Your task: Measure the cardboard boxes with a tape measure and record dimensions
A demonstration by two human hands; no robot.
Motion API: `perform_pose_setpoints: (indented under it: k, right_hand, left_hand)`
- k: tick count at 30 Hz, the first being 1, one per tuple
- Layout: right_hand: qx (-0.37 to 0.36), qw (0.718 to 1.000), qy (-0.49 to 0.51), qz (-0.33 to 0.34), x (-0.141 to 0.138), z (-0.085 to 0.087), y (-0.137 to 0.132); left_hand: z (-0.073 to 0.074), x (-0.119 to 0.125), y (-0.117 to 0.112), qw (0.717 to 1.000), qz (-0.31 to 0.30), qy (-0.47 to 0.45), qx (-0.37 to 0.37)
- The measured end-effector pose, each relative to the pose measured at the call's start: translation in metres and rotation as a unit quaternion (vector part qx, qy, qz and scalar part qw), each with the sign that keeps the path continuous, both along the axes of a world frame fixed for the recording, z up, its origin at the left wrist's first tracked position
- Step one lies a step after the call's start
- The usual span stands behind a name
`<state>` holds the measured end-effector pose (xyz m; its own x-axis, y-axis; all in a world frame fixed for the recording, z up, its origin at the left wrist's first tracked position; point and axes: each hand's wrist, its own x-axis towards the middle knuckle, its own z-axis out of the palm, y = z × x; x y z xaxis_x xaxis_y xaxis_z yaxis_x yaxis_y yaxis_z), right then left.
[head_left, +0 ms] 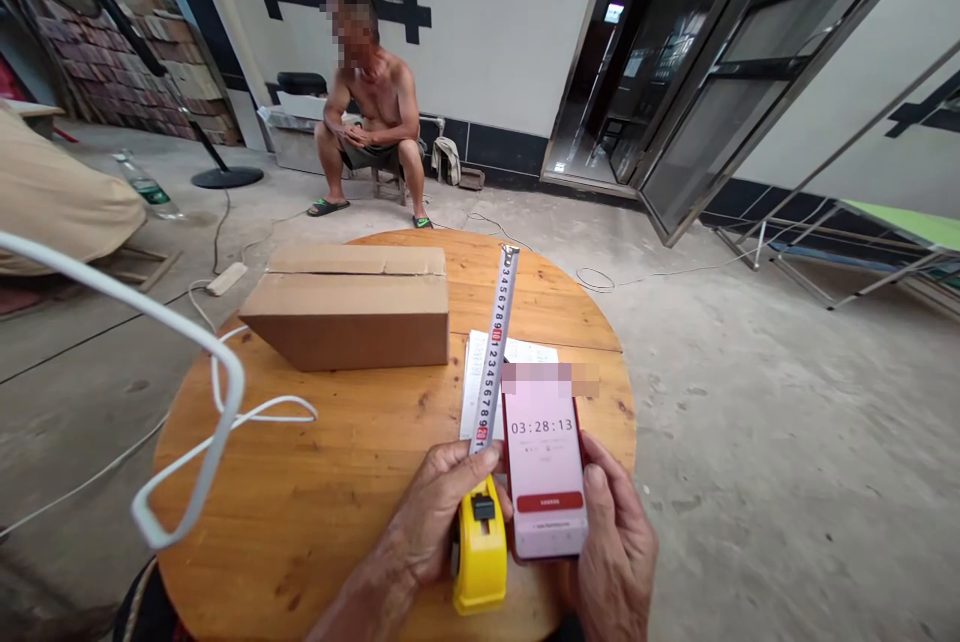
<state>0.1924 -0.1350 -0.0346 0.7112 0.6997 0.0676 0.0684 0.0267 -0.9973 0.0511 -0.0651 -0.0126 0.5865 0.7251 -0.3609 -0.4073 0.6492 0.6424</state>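
My left hand (429,522) grips a yellow tape measure (480,547) at the near edge of the round wooden table (300,492). Its white blade (495,352) is pulled out and reaches away from me past a sheet of paper (474,362). My right hand (615,547) holds a red phone (546,472) that shows a timer screen, with the thumb on its right edge. A closed cardboard box (352,307) sits on the table's far left part, just left of the blade.
A white cable (255,412) loops over the table's left side, and a white bent tube (187,342) hangs close to the camera. A person sits on a low stool (390,184) by the far wall. A folding frame (862,252) stands right; an open glass door (720,82) behind.
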Motion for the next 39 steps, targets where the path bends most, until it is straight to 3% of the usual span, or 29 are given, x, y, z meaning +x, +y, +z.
perform_pose_setpoints:
  k: [12,39]
  right_hand:
    - [0.018,0.994,0.104,0.001,-0.004,0.012,0.002]
    - [0.008,0.98,0.197,0.034,0.002,0.01,0.007]
  left_hand:
    - [0.002,0.0,0.0,1.0,-0.001,0.009,-0.012]
    - [0.005,0.002,0.001,0.999,-0.012,0.032,-0.03]
